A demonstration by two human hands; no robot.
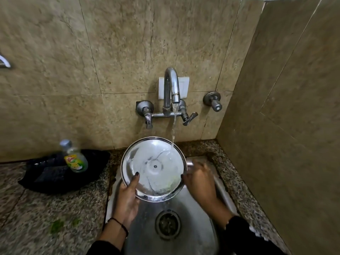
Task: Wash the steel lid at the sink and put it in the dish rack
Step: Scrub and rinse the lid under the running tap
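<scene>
A round steel lid (154,168) is held over the steel sink (185,203), its hollow underside facing me. My left hand (127,197) grips its lower left rim, thumb on the inner face. My right hand (199,181) is at the lid's right edge, fingers touching the rim, slightly blurred. Water from the wall tap (172,89) falls in a thin stream onto the lid's upper right part and runs off its bottom edge toward the drain (167,224). No dish rack is in view.
A bottle of dish soap (75,157) stands on a black cloth (60,173) on the speckled granite counter (36,218) to the left. Tiled walls close in behind and on the right. A separate valve (213,101) sticks out right of the tap.
</scene>
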